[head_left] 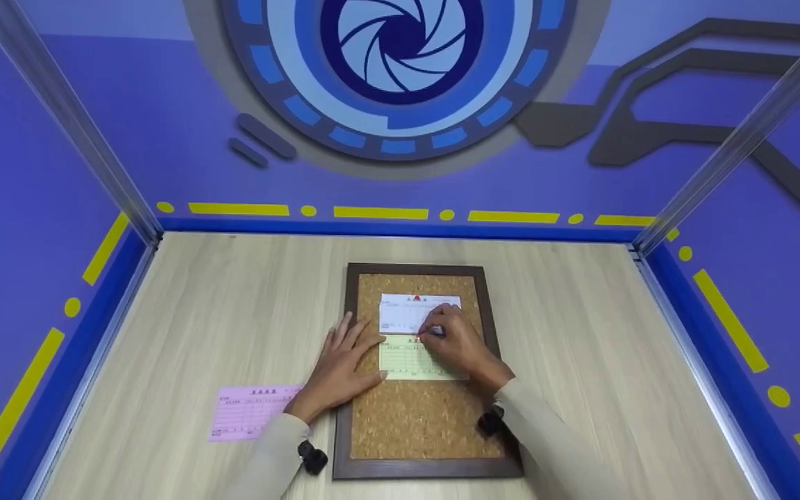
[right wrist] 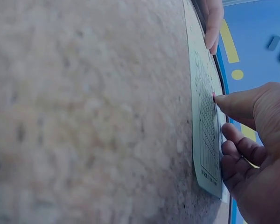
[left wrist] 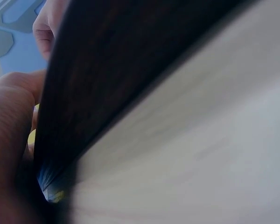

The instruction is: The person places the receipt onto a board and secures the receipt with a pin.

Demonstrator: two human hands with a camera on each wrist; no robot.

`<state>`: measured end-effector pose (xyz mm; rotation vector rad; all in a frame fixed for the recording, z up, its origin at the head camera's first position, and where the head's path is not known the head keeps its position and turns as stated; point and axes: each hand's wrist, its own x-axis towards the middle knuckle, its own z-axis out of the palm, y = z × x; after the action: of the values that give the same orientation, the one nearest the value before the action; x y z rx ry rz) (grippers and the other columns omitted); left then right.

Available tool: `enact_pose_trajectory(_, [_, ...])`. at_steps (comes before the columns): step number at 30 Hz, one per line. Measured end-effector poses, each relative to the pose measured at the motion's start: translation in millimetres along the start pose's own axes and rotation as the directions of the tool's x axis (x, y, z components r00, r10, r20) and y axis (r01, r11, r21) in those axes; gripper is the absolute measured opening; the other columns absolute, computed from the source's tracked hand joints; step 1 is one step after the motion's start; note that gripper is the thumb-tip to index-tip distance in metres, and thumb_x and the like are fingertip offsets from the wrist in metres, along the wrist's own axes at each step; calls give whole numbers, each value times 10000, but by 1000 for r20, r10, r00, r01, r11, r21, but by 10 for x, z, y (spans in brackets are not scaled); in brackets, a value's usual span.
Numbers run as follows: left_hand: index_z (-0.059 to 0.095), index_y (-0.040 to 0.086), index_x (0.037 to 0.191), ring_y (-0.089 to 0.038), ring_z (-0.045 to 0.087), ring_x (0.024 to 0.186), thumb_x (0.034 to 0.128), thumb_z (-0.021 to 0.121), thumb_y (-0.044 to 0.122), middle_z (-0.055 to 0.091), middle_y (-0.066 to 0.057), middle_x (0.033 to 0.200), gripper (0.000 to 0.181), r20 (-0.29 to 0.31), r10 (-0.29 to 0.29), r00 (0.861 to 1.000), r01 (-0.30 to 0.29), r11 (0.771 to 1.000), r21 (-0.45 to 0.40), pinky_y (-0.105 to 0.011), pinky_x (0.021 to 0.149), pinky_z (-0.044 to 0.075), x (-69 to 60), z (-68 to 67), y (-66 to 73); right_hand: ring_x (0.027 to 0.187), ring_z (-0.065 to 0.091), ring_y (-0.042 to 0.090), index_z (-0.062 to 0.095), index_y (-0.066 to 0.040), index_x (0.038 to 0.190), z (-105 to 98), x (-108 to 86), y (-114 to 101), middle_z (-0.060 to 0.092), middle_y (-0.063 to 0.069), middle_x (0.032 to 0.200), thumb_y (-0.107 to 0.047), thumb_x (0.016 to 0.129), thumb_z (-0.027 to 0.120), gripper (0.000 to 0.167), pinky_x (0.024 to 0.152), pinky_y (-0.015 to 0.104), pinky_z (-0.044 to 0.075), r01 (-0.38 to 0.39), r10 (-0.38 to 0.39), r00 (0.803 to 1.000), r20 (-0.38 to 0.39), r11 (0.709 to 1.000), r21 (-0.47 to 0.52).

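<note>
- Head view: right hand (head_left: 457,342), fingers pinching red pin (head_left: 419,336) at top of green slip (head_left: 405,360) on corkboard (head_left: 424,423).
- Left hand (head_left: 339,368): fingers spread, at slip's left edge.
- Probably best: push pin straight, slip flat.

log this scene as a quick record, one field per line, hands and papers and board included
board: framed cork board lying on the wooden table
left hand: over the board's left edge, fingers spread
right hand: pinching a red pushpin at the green form's top edge
green form: on the cork, below the white form
white form: on the cork, second red pushpin at its top edge
pink form: on the table, left of the board
</note>
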<state>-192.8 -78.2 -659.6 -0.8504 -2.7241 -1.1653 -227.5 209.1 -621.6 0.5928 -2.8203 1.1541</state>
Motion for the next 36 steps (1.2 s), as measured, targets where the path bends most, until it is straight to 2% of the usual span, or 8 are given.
enact_pose_trajectory(8, [658,150,1515,-487,91,1676,936,798,458,374,-184,1750,671,36,-35,999,35,999,-4,-733,1298,74,3,4,-19,1043,620,263,821,-11,1026,-93,-42,43,670,69,1118,11,943,807,87,873,407,509,28,-24,998,-51,997,68])
enact_pose_trajectory(14, [673,124,1489,-541,133,1647,917,813,427,400,-220,1722,662,3,-1,1000,1,1000,-26,-782,1269,94,3,5,-5,1024,640,279,818,17,1029,-171,-78,89,673,78,1107,43,933,808,99,867,461,547,30,-22,995,-96,996,82])
enact_pose_trajectory(22, [675,119,1484,-544,133,1643,928,809,450,418,-218,1706,661,-5,0,1000,0,1000,-21,-814,1244,108,-1,28,-29,1066,630,276,817,16,1044,-262,-131,139,683,95,1135,59,922,828,130,873,438,537,28,-16,988,-154,996,81])
enact_pose_trajectory(27, [676,117,1482,-546,140,1642,927,813,438,421,-223,1703,655,2,-6,1000,6,1000,-15,-809,1248,113,-4,16,0,1034,633,339,807,38,1064,-327,-180,175,670,116,1138,75,918,829,152,857,455,542,41,-23,983,-181,994,98])
enact_pose_trajectory(32, [670,114,1489,-538,138,1646,934,811,436,412,-221,1710,657,8,-15,1000,15,1000,-9,-796,1259,106,0,17,0,958,618,297,800,46,1090,-379,-217,230,653,95,1130,83,921,821,174,802,305,508,23,-1,982,-191,993,114])
enact_pose_trajectory(36, [673,113,1482,-541,140,1645,931,815,435,409,-219,1714,654,0,-5,1000,5,1000,-18,-798,1258,102,1,18,-4,935,594,241,793,48,1116,-422,-248,248,652,83,1142,72,935,812,183,783,248,469,0,25,982,-190,991,131])
